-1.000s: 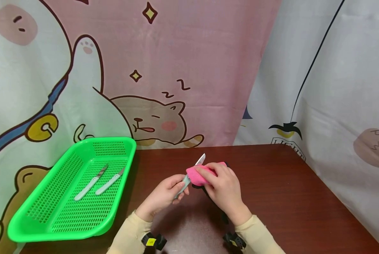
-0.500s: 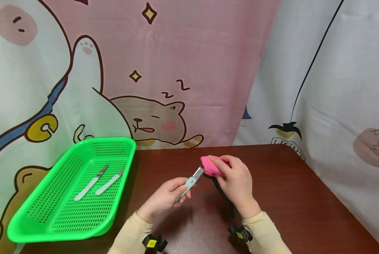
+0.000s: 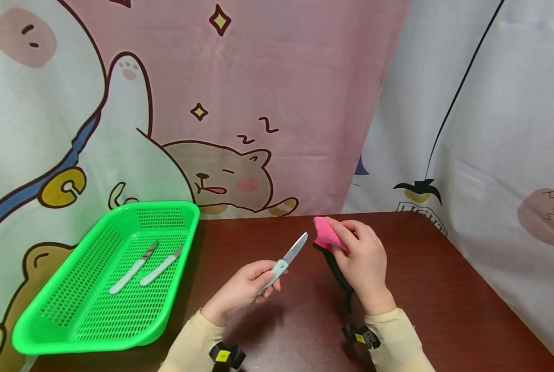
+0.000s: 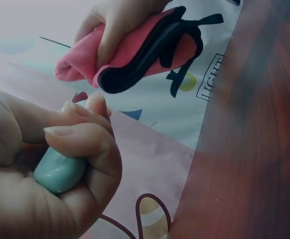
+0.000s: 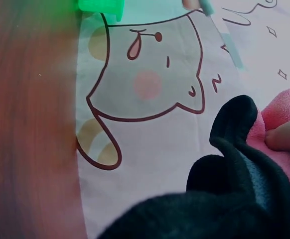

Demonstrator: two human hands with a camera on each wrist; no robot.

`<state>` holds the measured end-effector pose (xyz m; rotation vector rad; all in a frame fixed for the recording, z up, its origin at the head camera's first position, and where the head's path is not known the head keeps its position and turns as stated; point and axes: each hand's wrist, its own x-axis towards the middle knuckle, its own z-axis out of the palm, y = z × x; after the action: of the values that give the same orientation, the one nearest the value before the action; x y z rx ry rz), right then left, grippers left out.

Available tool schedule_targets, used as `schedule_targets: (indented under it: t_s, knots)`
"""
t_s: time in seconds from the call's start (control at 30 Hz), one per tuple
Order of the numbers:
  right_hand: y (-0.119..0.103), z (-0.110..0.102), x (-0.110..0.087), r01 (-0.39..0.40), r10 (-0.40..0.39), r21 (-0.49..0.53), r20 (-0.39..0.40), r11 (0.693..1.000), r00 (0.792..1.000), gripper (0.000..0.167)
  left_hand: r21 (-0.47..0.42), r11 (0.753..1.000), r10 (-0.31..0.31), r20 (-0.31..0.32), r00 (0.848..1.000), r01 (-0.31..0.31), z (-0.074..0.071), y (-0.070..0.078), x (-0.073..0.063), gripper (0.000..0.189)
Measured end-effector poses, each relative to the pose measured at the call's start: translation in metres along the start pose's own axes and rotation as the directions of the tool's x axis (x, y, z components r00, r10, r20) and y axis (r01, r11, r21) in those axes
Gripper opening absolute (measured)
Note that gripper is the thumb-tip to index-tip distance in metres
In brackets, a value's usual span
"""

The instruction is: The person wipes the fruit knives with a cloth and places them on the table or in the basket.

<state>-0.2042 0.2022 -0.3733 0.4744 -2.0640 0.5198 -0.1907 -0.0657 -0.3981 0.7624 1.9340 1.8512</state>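
My left hand (image 3: 246, 284) grips the pale green handle of a folding knife (image 3: 296, 248), its blade out and pointing up to the right. In the left wrist view the rounded butt of the handle (image 4: 60, 172) shows between curled fingers. To the right, my right hand (image 3: 362, 258) pinches a folded pink cloth (image 3: 325, 235) with black edging, and a black strip of it hangs down. A gap separates the cloth from the blade tip. The right wrist view has the cloth (image 5: 279, 159) close up, with the knife (image 5: 227, 40) blurred at the top.
On the left a green perforated basket (image 3: 95, 347) stands on the dark wooden table (image 3: 444, 299). Inside it lie two knives, one (image 3: 130, 276) left of the other (image 3: 160, 269), both with pale handles. Printed curtains (image 3: 304, 103) hang behind the table.
The cloth was wrapped round the blade a second ago. My right hand has drawn it off the tip, up and to the right, baring the blade. My left hand has barely moved.
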Motion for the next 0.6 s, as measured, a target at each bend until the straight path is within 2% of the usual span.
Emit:
schedule_targets:
  t_s: [0.33,0.6]
  knots:
    - [-0.004,-0.006,0.003,0.005,-0.004,0.025,-0.017,1.0,1.0,0.039,0.022,1.0,0.013,-0.036,0.999,-0.013,-0.003,-0.002,0.001,0.024]
    - [-0.015,0.0,0.0,0.032,-0.033,0.062,0.02,0.998,0.999,0.045,0.026,1.0,0.011,-0.06,0.998,-0.009,-0.002,-0.002,0.002,0.023]
